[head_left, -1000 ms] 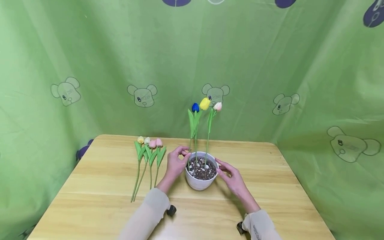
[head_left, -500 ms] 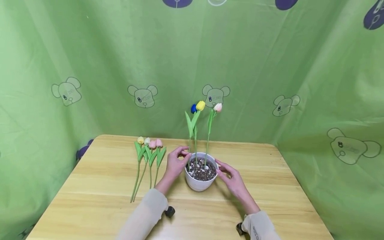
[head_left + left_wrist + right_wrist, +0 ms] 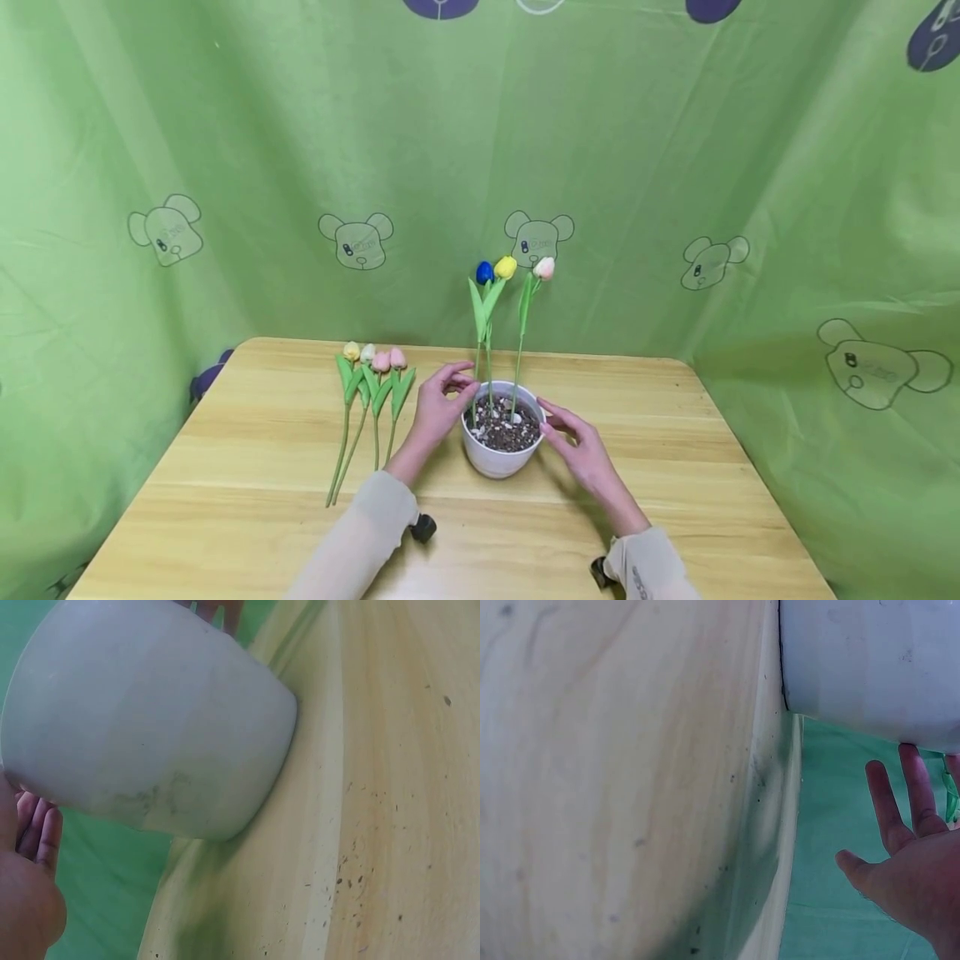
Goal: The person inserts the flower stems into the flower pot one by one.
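Note:
A white pot [image 3: 497,462] of dark soil with white bits stands upright on the table. Three artificial tulips rise from it: blue [image 3: 485,272], yellow [image 3: 506,267] and pale pink [image 3: 544,268]. At the left rim my left hand [image 3: 438,408] pinches the yellow tulip's stem low down between thumb and finger. Against the right rim rests my right hand [image 3: 585,452], its fingertips and thumb touching the pot. In the right wrist view that hand [image 3: 922,866] has fairly straight fingers, some meeting the pot wall [image 3: 877,660]. The left wrist view mostly shows the pot's side [image 3: 150,712], which hides part of the left fingers.
Several loose tulips lie left of the pot, with cream [image 3: 352,351], white [image 3: 367,352] and pink [image 3: 397,357] heads; the left arm covers some stem ends. Dark crumbs [image 3: 352,881] dot the wooden table [image 3: 675,467]. A green curtain [image 3: 420,125] surrounds the table.
The yellow tulip's head swings left over the blue one, then partly back right, and now stands lower than a second ago. Both hands stay at the pot's rim.

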The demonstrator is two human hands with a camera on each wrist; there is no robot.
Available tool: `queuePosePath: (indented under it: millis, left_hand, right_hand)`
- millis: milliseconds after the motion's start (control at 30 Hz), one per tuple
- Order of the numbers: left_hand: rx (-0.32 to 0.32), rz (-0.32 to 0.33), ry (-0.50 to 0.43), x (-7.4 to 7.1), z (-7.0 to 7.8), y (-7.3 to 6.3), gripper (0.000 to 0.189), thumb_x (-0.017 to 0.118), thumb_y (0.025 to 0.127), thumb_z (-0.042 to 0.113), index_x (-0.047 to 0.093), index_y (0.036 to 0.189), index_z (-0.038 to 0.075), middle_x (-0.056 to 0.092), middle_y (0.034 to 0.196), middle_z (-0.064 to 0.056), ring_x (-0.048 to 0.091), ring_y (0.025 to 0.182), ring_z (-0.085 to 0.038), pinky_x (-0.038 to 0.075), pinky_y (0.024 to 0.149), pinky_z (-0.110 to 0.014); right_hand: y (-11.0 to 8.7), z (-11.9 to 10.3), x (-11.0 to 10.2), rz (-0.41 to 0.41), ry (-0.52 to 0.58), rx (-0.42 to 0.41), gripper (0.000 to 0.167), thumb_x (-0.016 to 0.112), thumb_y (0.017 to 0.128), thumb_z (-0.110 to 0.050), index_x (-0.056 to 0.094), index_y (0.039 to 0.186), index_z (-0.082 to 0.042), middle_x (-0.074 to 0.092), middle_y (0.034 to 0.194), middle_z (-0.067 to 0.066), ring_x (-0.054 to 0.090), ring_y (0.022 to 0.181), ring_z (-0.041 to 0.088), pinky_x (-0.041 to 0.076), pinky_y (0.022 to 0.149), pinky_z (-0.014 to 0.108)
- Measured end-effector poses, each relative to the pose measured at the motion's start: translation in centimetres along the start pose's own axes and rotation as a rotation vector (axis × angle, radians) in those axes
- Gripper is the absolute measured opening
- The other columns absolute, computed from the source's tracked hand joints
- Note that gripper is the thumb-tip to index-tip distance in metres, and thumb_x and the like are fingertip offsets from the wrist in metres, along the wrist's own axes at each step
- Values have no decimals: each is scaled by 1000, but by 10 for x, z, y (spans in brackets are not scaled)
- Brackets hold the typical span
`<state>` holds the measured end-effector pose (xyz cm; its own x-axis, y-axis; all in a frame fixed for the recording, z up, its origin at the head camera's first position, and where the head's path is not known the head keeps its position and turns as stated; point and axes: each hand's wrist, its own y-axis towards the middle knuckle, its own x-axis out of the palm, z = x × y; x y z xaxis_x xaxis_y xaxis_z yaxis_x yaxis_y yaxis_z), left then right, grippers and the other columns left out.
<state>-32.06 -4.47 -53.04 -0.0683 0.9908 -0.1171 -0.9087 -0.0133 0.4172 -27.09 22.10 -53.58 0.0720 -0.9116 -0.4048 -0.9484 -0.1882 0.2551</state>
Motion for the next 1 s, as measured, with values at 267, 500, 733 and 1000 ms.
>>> queuePosePath:
  millis: [267, 500, 733, 1000]
  left_hand:
    - [-45, -36, -1, -6, 4, 0, 42, 76, 93, 9, 64, 133, 0, 77, 106, -11, 71, 97, -22, 61, 93, -31]
    - [-34, -41, 23, -17, 12, -1, 41, 75, 95, 15, 65, 133, 4, 77, 109, -10, 71, 98, -19, 61, 94, -30]
    - [-25, -54, 67, -43, 23, -9, 43, 75, 95, 13, 63, 135, 3, 76, 113, -13, 71, 102, -26, 60, 93, -30]
    - [-51, -63, 138, -77, 26, -23, 45, 73, 96, 12, 61, 139, 3, 73, 119, -15, 68, 108, -29, 60, 96, -40]
  right_hand:
    - [1, 2, 0, 3, -16, -15, 47, 67, 101, -15, 58, 146, -10, 75, 118, 15, 66, 110, 11, 49, 111, 54]
    - [1, 2, 0, 1, -12, -19, 47, 67, 101, -13, 56, 147, -8, 74, 120, 17, 66, 109, 8, 51, 108, 52]
    - [2, 3, 0, -3, -4, -6, 46, 67, 101, -16, 58, 146, -10, 74, 119, 17, 66, 110, 11, 49, 109, 56]
    - [1, 5, -1, 4, -20, -12, 45, 67, 101, -16, 58, 146, -9, 75, 118, 16, 66, 111, 15, 49, 109, 52]
